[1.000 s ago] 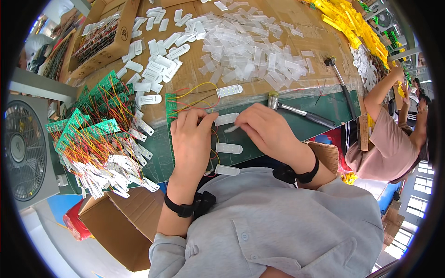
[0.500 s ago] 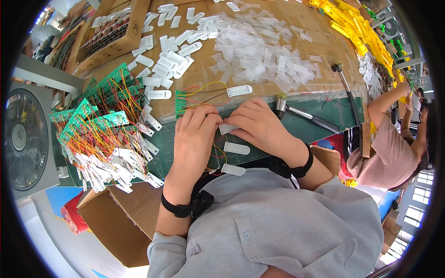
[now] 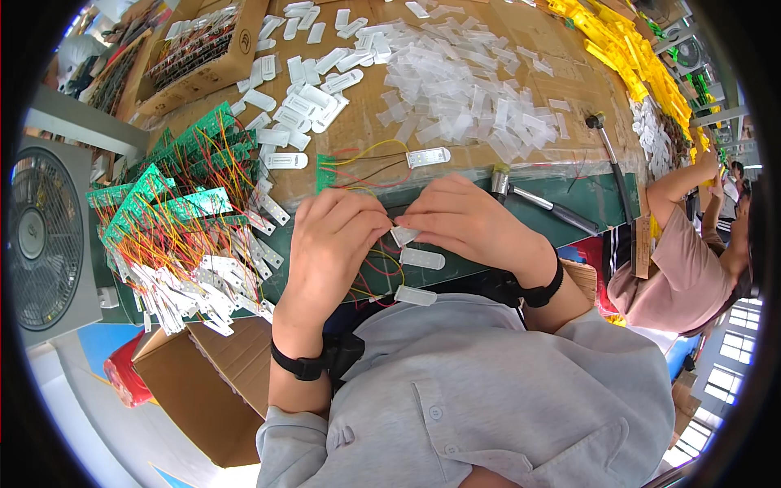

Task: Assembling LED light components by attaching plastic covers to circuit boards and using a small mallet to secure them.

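Observation:
My left hand (image 3: pixel 329 244) and my right hand (image 3: pixel 468 224) meet at the table's near edge, both pinching a small white plastic strip (image 3: pixel 403 236) with red and yellow wires trailing from it. Two more white strips (image 3: pixel 422 259) hang on the same wires just below. A green circuit board (image 3: pixel 327 172) with wires and another white strip (image 3: pixel 429 157) lies on the cardboard just beyond my hands. Both wrists wear black bands.
A heap of wired green boards (image 3: pixel 175 199) lies at the left. Loose white strips (image 3: pixel 305 102) and clear plastic pieces (image 3: pixel 464 89) cover the cardboard. A hammer (image 3: pixel 537 199) lies at the right, a fan (image 3: pixel 45 236) at the far left, another person (image 3: pixel 687 260) at the right.
My hands have stayed together over the wires, with the fingers shifting slightly on the white strip. The view has shifted a little.

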`<state>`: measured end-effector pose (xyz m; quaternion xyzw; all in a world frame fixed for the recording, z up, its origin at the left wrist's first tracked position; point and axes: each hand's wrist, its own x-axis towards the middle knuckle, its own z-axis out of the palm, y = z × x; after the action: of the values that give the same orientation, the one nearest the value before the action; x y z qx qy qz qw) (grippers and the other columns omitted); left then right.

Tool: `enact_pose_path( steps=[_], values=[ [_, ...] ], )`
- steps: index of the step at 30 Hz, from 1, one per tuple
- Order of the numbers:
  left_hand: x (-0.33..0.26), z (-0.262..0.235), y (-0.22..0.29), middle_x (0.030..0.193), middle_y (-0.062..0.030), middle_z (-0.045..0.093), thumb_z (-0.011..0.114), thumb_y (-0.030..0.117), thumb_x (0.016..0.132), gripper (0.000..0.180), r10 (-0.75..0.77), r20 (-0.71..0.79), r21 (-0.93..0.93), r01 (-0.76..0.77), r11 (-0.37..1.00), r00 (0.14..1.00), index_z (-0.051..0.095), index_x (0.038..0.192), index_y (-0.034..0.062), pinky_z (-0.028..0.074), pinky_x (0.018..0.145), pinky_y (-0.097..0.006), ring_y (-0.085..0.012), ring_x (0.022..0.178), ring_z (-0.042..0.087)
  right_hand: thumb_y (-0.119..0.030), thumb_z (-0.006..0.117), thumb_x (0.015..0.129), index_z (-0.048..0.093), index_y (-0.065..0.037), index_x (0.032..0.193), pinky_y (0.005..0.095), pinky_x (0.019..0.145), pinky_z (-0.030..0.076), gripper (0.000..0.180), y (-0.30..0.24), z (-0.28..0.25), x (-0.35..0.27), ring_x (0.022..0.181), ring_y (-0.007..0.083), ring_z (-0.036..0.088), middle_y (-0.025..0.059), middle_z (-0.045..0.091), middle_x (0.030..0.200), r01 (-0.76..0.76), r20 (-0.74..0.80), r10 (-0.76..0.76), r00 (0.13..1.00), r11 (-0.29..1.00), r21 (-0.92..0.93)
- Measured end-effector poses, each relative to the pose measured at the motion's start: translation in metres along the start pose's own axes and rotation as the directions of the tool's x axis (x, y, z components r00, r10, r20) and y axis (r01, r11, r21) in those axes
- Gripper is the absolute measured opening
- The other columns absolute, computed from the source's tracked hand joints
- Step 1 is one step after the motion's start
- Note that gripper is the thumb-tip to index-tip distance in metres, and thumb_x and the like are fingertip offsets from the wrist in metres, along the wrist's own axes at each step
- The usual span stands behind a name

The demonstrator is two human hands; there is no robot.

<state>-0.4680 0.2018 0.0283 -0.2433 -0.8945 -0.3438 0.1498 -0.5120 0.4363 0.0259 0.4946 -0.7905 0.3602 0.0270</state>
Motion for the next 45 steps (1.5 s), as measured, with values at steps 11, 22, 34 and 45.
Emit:
enact_pose_path(
  steps=[11,22,34,45],
  values=[
    [0.0,-0.003,0.001,0.096,0.0012,0.069,0.075,0.011,0.077,0.012,0.033,0.026,-0.043,-0.032,0.999,0.999,0.07,0.087,0.0104,0.043,0.085,-0.037,-0.0223,0.095,0.061,-0.006,0.072,0.079,0.067,-0.002,0.107,0.037,0.081,0.048,0.029,-0.009,-0.004,0.0,0.092,0.0241,0.061,0.0062,0.063,0.099,0.084,0.049,-0.083,0.995,0.996,-0.031],
    [-0.003,0.004,0.002,0.095,-0.0023,0.068,0.077,0.007,0.077,0.014,0.001,-0.018,0.014,-0.001,1.0,1.0,0.071,0.089,0.0071,0.045,0.082,-0.039,-0.0253,0.092,0.063,-0.012,0.079,0.077,0.071,-0.006,0.108,0.0366,0.082,0.047,0.033,-0.007,0.004,-0.001,0.096,0.0222,0.06,0.002,0.064,0.098,-0.034,0.011,0.035,0.999,0.992,-0.119],
    [0.009,0.014,0.009,0.097,-0.006,0.068,0.075,0.004,0.081,0.013,-0.086,-0.084,0.04,0.09,0.995,0.993,0.071,0.093,0.0057,0.048,0.081,-0.04,-0.0282,0.091,0.063,-0.015,0.082,0.075,0.073,-0.012,0.097,0.0442,0.093,0.041,0.024,-0.004,-0.023,-0.03,0.104,0.0259,0.057,0.0026,0.064,0.102,-0.443,-0.239,0.377,0.895,0.817,-0.369],
    [0.023,0.048,0.031,0.109,-0.0063,0.063,0.075,0.006,0.08,0.023,-0.064,0.038,0.026,0.063,0.998,0.997,0.068,0.102,0.0065,0.046,0.091,-0.043,-0.0287,0.105,0.059,-0.008,0.081,0.072,0.072,-0.013,0.099,0.0451,0.096,0.041,0.029,0.009,-0.02,-0.031,0.107,0.0262,0.055,0.0021,0.062,0.105,-0.491,-0.256,0.42,0.87,0.775,-0.398]
  ],
)
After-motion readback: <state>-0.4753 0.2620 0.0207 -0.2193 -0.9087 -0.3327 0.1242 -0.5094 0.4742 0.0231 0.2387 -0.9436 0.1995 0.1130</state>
